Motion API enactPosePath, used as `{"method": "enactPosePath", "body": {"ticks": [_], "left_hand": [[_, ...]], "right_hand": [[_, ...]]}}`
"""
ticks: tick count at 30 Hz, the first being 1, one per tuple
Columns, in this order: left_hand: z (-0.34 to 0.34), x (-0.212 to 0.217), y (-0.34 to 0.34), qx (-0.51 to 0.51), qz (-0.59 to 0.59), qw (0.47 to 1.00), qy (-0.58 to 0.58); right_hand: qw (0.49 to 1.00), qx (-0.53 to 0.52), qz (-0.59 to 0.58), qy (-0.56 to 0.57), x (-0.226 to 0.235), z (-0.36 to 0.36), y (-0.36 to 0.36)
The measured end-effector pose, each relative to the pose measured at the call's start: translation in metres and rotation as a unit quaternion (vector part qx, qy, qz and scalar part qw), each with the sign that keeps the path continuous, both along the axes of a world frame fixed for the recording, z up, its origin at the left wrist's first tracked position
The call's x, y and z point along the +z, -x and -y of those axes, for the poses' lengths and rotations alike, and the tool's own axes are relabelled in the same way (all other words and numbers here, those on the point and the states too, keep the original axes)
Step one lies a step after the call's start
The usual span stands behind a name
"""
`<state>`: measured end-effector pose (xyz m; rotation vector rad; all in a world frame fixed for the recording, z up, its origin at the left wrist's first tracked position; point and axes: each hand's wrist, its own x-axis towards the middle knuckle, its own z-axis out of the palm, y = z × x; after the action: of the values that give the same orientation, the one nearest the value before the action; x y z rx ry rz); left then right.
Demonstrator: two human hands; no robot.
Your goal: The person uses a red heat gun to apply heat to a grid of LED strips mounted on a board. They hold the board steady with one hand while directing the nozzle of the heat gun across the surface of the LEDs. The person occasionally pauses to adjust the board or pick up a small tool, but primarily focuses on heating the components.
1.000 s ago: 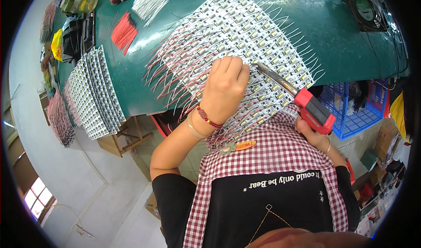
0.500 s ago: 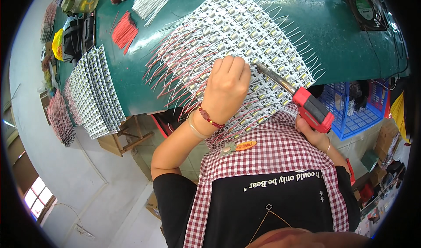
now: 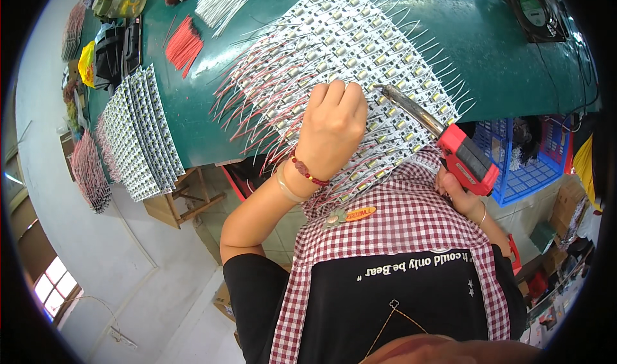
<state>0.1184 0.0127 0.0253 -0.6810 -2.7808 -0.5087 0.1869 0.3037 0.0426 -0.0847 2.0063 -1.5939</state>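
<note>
While left hand (image 3: 331, 129) presses boards (image 3: 360, 49), right hand (image 3: 457, 193) grips red soldering iron (image 3: 450, 142).

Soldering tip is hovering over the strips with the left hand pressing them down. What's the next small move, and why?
Probably lower the soldering iron tip onto the nearest pad: the left hand already pins the LED strips flat, and the right hand has the tip poised just beside its knuckles.
</note>
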Motion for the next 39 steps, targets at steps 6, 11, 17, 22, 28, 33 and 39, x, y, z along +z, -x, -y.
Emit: {"method": "enactPosePath", "body": {"ticks": [6, 11, 17, 22, 28, 33, 39], "left_hand": [[0.004, -0.005, -0.002, 0.046, -0.047, 0.996, -0.053], [-0.004, -0.012, -0.017, 0.044, -0.044, 0.991, -0.119], [-0.004, -0.019, -0.019, 0.039, 0.007, 0.987, -0.153], [-0.004, -0.021, -0.017, 0.031, -0.005, 0.988, -0.148], [-0.006, -0.019, -0.018, 0.035, -0.010, 0.988, -0.148], [-0.007, -0.018, -0.020, 0.044, -0.007, 0.991, -0.126], [-0.007, -0.018, -0.020, 0.049, -0.003, 0.990, -0.132]], "right_hand": [[1.000, 0.007, -0.009, 0.014, -0.001, -0.003, -0.001], [0.999, 0.026, -0.018, 0.008, -0.006, -0.009, -0.005], [0.996, 0.070, -0.050, -0.030, -0.014, -0.020, -0.009], [0.999, 0.005, -0.039, -0.022, -0.018, -0.014, -0.011], [0.999, -0.022, -0.046, -0.018, -0.016, -0.012, -0.012], [0.998, -0.012, -0.055, -0.019, -0.017, -0.012, -0.010], [0.997, 0.006, -0.072, -0.036, -0.022, -0.013, -0.010]]}}
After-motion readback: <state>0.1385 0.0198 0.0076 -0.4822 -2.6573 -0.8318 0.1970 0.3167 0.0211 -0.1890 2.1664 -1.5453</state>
